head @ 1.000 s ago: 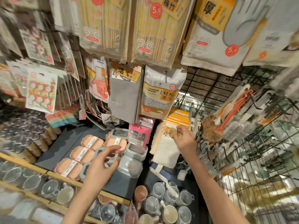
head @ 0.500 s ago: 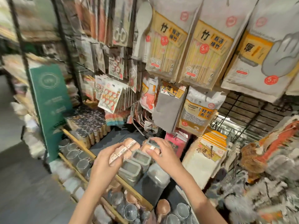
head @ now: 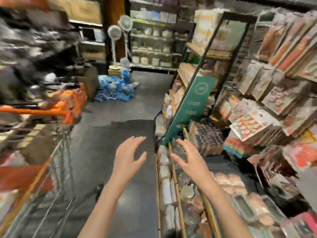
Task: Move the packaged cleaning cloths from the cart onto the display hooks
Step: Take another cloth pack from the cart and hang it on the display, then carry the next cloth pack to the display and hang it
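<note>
Reaching forward over the dark grey aisle floor (head: pixel 109 134), the person's left hand (head: pixel 127 158) and right hand (head: pixel 190 160) hang side by side, apart, with fingers (head: pixel 137 139) spread, released and grasping nothing. Packaged cleaning cloths cannot be picked out in the blurred view; the wire shopping cart with the orange handle (head: pixel 51 152) stands well to the left of both hands, its load a smear of orange and brown, none of it touching the fingers. Just beside the right hand runs the bamboo-edged lower shelf of glass cups and mugs (head: pixel 173 170), and behind it a slanted green sign panel (head: pixel 190 107) leans against a black metal shelving frame (head: pixel 228 54). Hanging rows of flat packaged goods on the display rack (head: pixel 274 86) fill the right side, well apart from either hand. Farther down the aisle lie a heap of blue-and-white packs (head: pixel 115 88) on the floor and two white standing fans (head: pixel 118 30).
</note>
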Tool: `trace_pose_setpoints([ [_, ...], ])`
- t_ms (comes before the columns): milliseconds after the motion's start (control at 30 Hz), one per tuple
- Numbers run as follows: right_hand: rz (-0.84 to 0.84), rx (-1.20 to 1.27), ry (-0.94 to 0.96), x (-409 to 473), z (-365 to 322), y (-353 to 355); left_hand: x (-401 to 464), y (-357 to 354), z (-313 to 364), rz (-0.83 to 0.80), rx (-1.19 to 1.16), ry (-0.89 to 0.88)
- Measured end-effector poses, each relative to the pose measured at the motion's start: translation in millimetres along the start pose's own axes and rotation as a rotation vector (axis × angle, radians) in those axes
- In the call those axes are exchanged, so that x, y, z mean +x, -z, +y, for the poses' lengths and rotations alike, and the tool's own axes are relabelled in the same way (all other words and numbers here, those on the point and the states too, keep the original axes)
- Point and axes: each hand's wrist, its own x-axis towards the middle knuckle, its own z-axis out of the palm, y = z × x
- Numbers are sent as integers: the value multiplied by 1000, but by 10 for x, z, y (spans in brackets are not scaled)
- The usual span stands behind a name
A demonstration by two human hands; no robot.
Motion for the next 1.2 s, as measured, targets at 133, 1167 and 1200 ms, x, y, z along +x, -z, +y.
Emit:
trace_pose_setpoints([
  [133, -90, -8, 182, 389, -618, -411, -90, 508, -526, 170, 48, 147],
  [1167, -847, 44, 777, 947, -4291, -4465, -2068, 3227, -3830, 639, 279, 922],
  [1200, -891, 47, 784, 895, -4342, -4573, -2205, 3211, -3874, 650, 284, 979],
])
